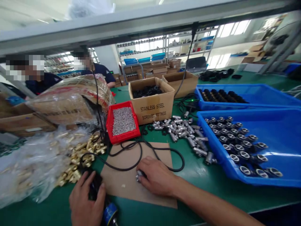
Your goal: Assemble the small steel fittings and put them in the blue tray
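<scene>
My left hand [86, 201] is closed around an electric screwdriver [110, 212] with a black and blue body, its metal tip pointing toward the bottom edge. Over a flat cardboard sheet [124, 190], my right hand [156, 177] pinches a small silver metal fitting [138, 176], mostly hidden by the fingers. A black cable [128, 169] loops across the sheet beyond both hands. Brass fittings [87, 153] lie heaped past my left hand, partly under clear plastic. Loose silver fittings [182, 130] are piled beyond my right hand.
A red tray [108, 127] of tiny metal parts stands beside a cardboard box [152, 111] of black parts. At right, a blue tray [279, 131] holds rows of black-and-silver assemblies, another blue tray [261, 89] behind it. Two people [104, 73] sit across the table.
</scene>
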`<state>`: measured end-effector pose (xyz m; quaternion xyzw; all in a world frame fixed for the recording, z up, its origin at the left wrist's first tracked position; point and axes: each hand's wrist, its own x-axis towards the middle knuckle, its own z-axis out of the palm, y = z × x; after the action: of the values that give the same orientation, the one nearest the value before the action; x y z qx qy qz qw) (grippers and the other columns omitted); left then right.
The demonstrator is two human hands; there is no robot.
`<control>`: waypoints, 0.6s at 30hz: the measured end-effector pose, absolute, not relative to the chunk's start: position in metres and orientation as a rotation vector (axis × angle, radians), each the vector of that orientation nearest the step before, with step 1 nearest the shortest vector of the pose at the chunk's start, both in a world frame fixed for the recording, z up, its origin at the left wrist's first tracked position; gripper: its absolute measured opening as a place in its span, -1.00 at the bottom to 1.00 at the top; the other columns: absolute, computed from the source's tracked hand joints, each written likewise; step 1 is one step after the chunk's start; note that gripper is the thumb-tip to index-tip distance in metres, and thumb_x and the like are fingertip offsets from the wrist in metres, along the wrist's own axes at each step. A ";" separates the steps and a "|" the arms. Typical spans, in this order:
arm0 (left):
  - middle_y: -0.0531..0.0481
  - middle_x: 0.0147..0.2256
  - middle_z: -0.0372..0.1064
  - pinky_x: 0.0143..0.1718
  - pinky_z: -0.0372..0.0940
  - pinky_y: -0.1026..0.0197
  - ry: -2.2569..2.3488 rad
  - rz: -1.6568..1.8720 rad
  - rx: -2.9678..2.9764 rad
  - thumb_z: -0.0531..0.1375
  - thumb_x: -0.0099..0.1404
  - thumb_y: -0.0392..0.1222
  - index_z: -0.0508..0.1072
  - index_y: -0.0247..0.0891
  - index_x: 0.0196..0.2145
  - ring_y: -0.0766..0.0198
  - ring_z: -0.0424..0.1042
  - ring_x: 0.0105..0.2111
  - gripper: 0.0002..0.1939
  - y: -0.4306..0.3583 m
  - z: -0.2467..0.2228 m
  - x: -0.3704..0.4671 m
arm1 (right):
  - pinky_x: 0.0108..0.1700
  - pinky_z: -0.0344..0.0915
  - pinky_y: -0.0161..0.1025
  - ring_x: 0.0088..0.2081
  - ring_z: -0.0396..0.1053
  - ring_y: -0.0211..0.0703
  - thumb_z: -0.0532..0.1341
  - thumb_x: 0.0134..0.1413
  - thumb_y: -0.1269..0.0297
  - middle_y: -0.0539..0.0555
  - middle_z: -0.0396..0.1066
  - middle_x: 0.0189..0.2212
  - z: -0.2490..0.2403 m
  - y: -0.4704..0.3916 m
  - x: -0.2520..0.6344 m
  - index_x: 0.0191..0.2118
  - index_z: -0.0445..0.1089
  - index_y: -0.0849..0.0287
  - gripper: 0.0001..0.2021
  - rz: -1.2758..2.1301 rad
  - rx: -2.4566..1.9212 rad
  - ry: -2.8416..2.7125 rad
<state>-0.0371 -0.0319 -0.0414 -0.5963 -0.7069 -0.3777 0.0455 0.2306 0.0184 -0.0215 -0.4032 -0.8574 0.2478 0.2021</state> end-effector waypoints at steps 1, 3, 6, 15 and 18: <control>-0.23 0.04 0.33 0.17 0.06 -0.24 -2.143 -1.086 -1.838 0.13 0.19 0.10 0.43 -0.26 -0.04 -0.19 0.25 0.09 -0.52 -0.029 -0.039 -0.035 | -0.07 0.27 -0.16 -0.13 0.32 -0.05 0.15 0.15 0.29 0.15 0.43 -0.20 -0.020 0.020 0.234 -0.17 0.39 0.21 -0.82 0.711 -1.127 -2.377; -0.23 0.02 0.34 0.12 0.16 -0.15 -2.094 -0.997 -1.937 0.08 0.27 0.08 0.39 -0.28 0.02 -0.10 0.29 0.05 -0.52 -0.015 -0.030 -0.025 | 0.00 0.24 -0.16 -0.06 0.29 -0.06 0.13 0.16 0.37 0.15 0.42 -0.13 -0.020 0.022 0.241 -0.08 0.39 0.19 -0.77 0.773 -1.070 -2.354; -0.14 -0.04 0.38 0.06 0.23 -0.01 -1.851 -0.952 -2.246 0.09 0.33 -0.03 0.39 -0.22 0.00 0.04 0.34 -0.01 -0.65 0.017 -0.008 0.004 | 0.06 0.21 -0.17 -0.03 0.28 -0.11 0.09 0.16 0.46 0.10 0.42 -0.09 -0.026 0.022 0.249 -0.01 0.43 0.11 -0.68 0.850 -0.913 -2.363; -0.19 -0.10 0.42 0.21 -0.05 -0.18 -1.036 -0.139 -2.550 0.09 0.30 -0.34 0.56 -0.28 -0.32 -0.06 0.16 0.14 -0.77 0.150 0.005 0.126 | 0.14 0.20 -0.16 0.05 0.25 -0.02 0.24 -0.20 0.47 0.16 0.34 0.05 -0.032 0.021 0.263 0.03 0.43 0.20 -0.47 0.929 -0.735 -2.361; -0.23 -0.22 0.45 0.18 -0.04 -0.21 -1.011 -0.051 -2.563 0.12 0.24 -0.37 0.57 -0.31 -0.43 -0.07 0.25 0.02 -0.78 0.177 -0.010 0.141 | 0.15 0.19 -0.16 0.07 0.24 -0.04 0.22 -0.18 0.50 0.15 0.34 0.05 -0.031 0.023 0.267 0.05 0.41 0.18 -0.45 0.964 -0.724 -2.363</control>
<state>0.1414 0.1774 -0.0096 -0.9128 -0.3602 -0.0180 0.1918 0.2671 0.0234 -0.0315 -0.2649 -0.8643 0.3527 0.2418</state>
